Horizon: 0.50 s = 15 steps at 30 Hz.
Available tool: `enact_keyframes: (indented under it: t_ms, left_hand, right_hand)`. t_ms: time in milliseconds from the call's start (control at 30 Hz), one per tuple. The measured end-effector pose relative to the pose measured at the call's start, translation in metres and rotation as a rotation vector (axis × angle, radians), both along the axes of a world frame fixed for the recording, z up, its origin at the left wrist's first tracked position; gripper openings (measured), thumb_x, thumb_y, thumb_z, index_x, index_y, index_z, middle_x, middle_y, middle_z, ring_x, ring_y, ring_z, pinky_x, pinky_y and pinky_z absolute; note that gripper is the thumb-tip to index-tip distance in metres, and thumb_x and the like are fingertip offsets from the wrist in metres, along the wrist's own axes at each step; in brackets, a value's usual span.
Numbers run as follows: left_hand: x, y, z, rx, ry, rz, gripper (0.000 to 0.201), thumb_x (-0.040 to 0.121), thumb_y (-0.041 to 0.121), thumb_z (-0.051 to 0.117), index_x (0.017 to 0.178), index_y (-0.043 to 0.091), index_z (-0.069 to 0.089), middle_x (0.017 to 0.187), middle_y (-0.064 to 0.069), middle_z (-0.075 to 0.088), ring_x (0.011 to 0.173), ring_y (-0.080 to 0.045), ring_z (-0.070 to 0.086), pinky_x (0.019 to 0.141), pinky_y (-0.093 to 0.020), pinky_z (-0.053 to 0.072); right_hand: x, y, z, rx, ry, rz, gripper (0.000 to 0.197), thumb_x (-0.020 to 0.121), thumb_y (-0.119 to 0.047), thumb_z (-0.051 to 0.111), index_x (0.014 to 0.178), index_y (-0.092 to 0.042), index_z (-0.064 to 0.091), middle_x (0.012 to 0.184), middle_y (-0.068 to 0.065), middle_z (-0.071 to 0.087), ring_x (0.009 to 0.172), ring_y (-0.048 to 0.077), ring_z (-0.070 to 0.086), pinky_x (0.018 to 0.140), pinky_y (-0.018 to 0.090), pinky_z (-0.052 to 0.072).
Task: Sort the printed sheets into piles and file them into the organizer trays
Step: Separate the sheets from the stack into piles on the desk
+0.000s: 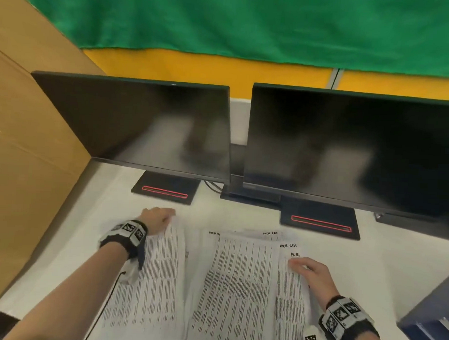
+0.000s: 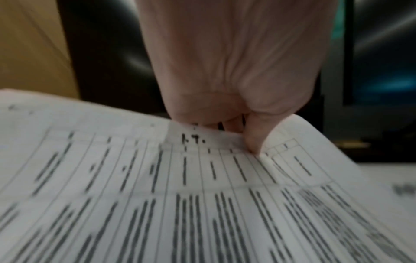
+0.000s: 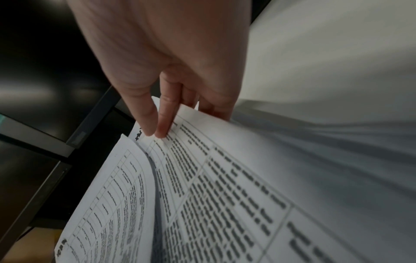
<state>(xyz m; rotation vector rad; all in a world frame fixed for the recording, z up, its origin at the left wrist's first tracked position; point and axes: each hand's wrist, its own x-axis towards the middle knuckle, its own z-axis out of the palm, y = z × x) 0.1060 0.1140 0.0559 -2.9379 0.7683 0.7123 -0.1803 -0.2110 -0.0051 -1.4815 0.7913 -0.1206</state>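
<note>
Several printed sheets of tabled text lie fanned out on the white desk (image 1: 372,266). My left hand (image 1: 157,218) pinches the top edge of the left sheet (image 1: 158,274), with the thumb (image 2: 254,142) on its printed face and curled fingers behind; that edge curls up off the desk. My right hand (image 1: 307,270) holds the top corner of the right sheet (image 1: 291,302), with thumb and index finger (image 3: 164,124) on top and the other fingers under the edge. The middle sheet (image 1: 237,284) lies flat between them. A dark blue organizer tray (image 1: 427,319) shows at the lower right.
Two dark monitors (image 1: 143,126) (image 1: 346,151) stand at the back, their black bases (image 1: 166,190) close to the sheets' far edges. A brown cardboard panel (image 1: 27,163) walls off the left side. A black cable (image 1: 109,295) runs along my left forearm.
</note>
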Motion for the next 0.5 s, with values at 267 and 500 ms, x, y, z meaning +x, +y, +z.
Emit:
enact_keyframes:
  t_ms: [267, 500]
  left_hand:
    - [-0.019, -0.008, -0.035, 0.067, -0.083, -0.13, 0.037, 0.097, 0.019, 0.031, 0.13, 0.027, 0.045, 0.133, 0.001, 0.053, 0.119, -0.02, 0.05, 0.097, -0.037, 0.031]
    - [-0.08, -0.089, -0.03, -0.49, -0.274, -0.256, 0.035, 0.085, 0.003, 0.048, 0.111, 0.023, 0.06, 0.111, 0.002, 0.054, 0.101, -0.016, 0.049, 0.095, -0.037, 0.04]
  right_hand:
    - [0.0, 0.001, 0.001, 0.011, -0.003, -0.028, 0.011, 0.077, -0.003, 0.072, 0.088, -0.002, 0.074, 0.096, 0.004, 0.072, 0.098, 0.012, 0.061, 0.077, 0.02, 0.041]
    - [0.0, 0.003, 0.0, -0.021, 0.0, -0.027, 0.012, 0.084, 0.004, 0.062, 0.09, 0.0, 0.071, 0.106, 0.004, 0.067, 0.106, 0.018, 0.056, 0.095, 0.03, 0.035]
